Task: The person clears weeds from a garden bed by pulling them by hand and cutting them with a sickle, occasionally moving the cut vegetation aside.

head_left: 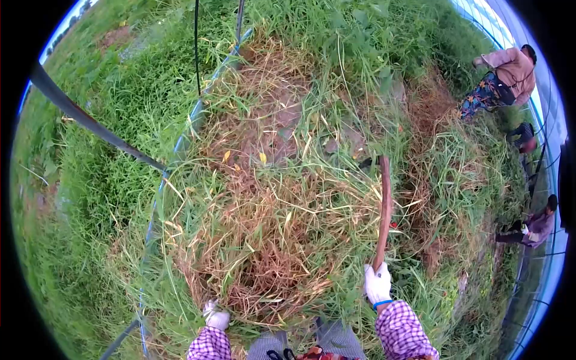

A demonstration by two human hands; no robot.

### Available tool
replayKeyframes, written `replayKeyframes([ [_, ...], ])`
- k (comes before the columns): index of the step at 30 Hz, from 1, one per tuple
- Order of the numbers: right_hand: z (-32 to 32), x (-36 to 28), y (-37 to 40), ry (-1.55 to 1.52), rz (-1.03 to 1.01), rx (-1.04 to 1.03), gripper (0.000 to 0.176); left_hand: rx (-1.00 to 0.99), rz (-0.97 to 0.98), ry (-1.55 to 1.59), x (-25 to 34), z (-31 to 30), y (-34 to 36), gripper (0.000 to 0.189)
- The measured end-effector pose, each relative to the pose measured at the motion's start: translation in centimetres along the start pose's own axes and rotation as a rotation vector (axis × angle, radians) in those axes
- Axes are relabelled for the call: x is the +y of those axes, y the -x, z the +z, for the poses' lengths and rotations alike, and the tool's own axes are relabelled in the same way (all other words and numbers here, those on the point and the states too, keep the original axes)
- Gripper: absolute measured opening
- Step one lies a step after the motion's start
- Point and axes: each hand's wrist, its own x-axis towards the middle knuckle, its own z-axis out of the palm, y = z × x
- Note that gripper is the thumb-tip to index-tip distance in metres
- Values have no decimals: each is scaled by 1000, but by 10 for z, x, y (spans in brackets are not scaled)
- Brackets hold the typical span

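My right hand (377, 284), in a white glove, is closed around the lower end of a hoe's (384, 207) wooden handle. The handle points away from me, and its dark metal head is partly hidden among the grass. My left hand (216, 316), also gloved in white, is low at the near edge of a heap of cut, dried grass (270, 246). Its fingers are curled against the stems and partly hidden by them. Brown and green stalks are mixed in the heap, which lies right in front of my legs.
A blue pipe (197, 111) runs along the left, joined by a dark slanting pole (99, 126). Tall green weeds (114, 90) grow beyond it. Bare soil (276, 126) shows ahead. On the right are a bending person (510, 75) and another person (536, 228), near a curved frame wall.
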Motion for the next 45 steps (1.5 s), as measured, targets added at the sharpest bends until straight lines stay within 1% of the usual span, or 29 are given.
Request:
replayKeyframes([
  [1, 0, -22, -11, -14, -40, 17, 30, -140, -14, 116, -9, 17, -20, 43],
  [2, 0, -49, -26, -29, -85, 37, 31, -146, -9, 113, -16, 35, -36, 43],
  [4, 0, -98, -62, 5, -137, -11, 31, -244, 153, -88, -35, 75, -57, 38],
  [5, 9, -115, -84, 47, -176, -30, 30, -129, 325, -227, -44, 87, -59, 30],
  [6, 22, -128, -106, 85, -214, -48, 30, -129, 323, -229, -44, 86, -58, 30],
  [9, 71, -158, -155, 163, -279, -76, 31, -276, 34, 114, -40, 69, -38, 26],
  [11, 107, -154, -171, 192, -225, -133, 34, -262, 438, -471, -38, 47, -21, 26],
  [12, 123, -147, -170, 220, -172, -160, 35, -260, 438, -475, -39, 49, -23, 26],
  [13, 141, -132, -173, 169, -34, -307, 34, -276, 440, -485, -43, 53, -24, 27],
  [15, 135, -98, -132, -434, 287, -652, 29, -303, 456, -439, -54, 65, -29, 28],
  [16, 106, -88, -96, -274, 266, -740, 30, -306, 467, -444, -52, 58, -29, 28],
  [17, 117, -18, -72, -73, -4, -671, 30, -387, 428, -443, -47, 46, -30, 30],
  [18, 91, 12, -26, 216, 34, -729, 41, -466, 389, -444, -44, 38, -31, 33],
  [19, 61, 43, 20, 185, 66, -833, 43, -422, 394, -411, -47, 40, -39, 31],
  [20, 24, 39, 69, 169, 91, -724, 43, -404, 415, -419, -53, 47, -50, 27],
  [22, -14, 39, 120, 8, 359, -748, 43, -312, 439, -255, -87, 72, -79, 28],
  [23, -8, 55, 136, 61, 342, -717, 44, -349, 265, -192, -77, 51, -69, 31],
  [24, -4, 67, 143, 112, 326, -663, 44, -301, 518, -368, -80, 41, -71, 23],
  [25, -5, 53, 139, 154, 343, -667, 45, -337, 462, -448, -75, 44, -86, 24],
  [29, 89, 66, 111, 183, 106, -582, 39, -282, 448, -467, -38, 20, -98, 28],
  [31, 165, 93, 103, 374, -343, -537, 27, -238, 426, -400, -17, 10, -93, 30],
  [33, 187, 100, 102, 461, -657, -520, 24, -209, 397, -272, 1, 7, -81, 32],
  [34, 173, 96, 109, 414, -710, -474, 24, -204, 380, -168, 11, 7, -76, 33],
  [35, 162, 106, 113, 555, -831, -558, 24, -207, 355, -40, 18, 10, -71, 34],
  [36, 147, 127, 117, 294, -761, -498, 23, -218, 335, 115, 26, 14, -65, 35],
  [38, 54, 115, 126, -251, 15, -657, 28, -274, 283, 518, 51, 25, -50, 38],
  [40, -66, 89, 132, -344, 327, -903, 32, -347, 253, 922, 75, 38, -32, 40],
  [42, -124, 112, 159, -439, 245, -851, 31, -419, 296, 1214, 112, 41, -12, 43],
  [45, -250, 134, 228, -524, 406, -791, 31, -556, 418, 1443, 194, 29, 39, 46],
])
